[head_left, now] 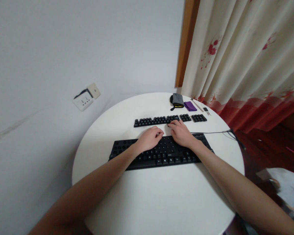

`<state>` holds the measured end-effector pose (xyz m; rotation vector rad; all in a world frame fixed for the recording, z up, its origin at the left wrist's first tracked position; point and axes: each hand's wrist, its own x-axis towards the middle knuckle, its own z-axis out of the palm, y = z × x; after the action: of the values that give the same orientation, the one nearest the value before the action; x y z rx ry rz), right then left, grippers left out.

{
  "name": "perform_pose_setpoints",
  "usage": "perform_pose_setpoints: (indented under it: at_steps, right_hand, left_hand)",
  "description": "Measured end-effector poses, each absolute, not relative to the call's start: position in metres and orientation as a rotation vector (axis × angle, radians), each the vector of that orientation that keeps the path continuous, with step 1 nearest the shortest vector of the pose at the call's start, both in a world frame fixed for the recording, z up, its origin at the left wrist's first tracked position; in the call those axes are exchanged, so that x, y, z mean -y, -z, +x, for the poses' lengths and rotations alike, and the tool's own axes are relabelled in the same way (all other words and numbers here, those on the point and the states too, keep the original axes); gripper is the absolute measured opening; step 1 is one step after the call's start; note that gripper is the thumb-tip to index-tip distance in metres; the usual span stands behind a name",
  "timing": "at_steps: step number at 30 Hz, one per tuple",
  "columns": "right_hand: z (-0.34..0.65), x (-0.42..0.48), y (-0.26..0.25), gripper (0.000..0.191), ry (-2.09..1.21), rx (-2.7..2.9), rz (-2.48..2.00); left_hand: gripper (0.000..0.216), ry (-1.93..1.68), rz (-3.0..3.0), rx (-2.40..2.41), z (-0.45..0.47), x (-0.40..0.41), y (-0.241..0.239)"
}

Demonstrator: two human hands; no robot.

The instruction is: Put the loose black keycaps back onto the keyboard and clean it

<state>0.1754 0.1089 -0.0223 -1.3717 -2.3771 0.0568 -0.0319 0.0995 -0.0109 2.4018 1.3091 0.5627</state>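
A black keyboard (159,153) lies on the round white table (159,195). Behind it, removed black keycaps (156,121) sit lined up in rows, with two smaller groups (198,117) to the right. My left hand (149,138) rests over the keyboard's upper middle with fingers curled under. My right hand (181,132) reaches past the keyboard's top edge, its fingertips pinched at the keycap row around a small black keycap (171,124).
At the table's far edge lie a grey pouch (177,100), a purple cloth (190,106), a thin stick (197,105) and a small tool (206,111). The keyboard cable (218,132) runs off right. A curtain (240,58) hangs right; a wall socket (83,101) left.
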Motion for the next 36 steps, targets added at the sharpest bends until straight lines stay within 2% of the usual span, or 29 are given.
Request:
perform_pose_setpoints:
  at_steps: [10,19,27,36]
  right_hand:
    - [0.175,-0.111,0.024,0.043,-0.028,2.381,-1.375]
    - [0.175,-0.113,0.024,0.043,-0.179,2.407,-1.249]
    - [0.176,-0.119,0.024,0.038,-0.183,2.182,-1.285]
    - [0.173,-0.116,0.025,0.037,-0.268,2.304,-1.219]
  left_hand:
    - [0.027,-0.584,2.397,-1.308,-0.03,-0.099,0.011]
    - [0.026,-0.595,2.381,-1.3,-0.03,-0.099,0.011]
    - [0.026,-0.615,2.39,-1.316,-0.029,-0.098,0.011]
    - [0.045,-0.54,2.574,-1.248,-0.029,-0.095,0.016]
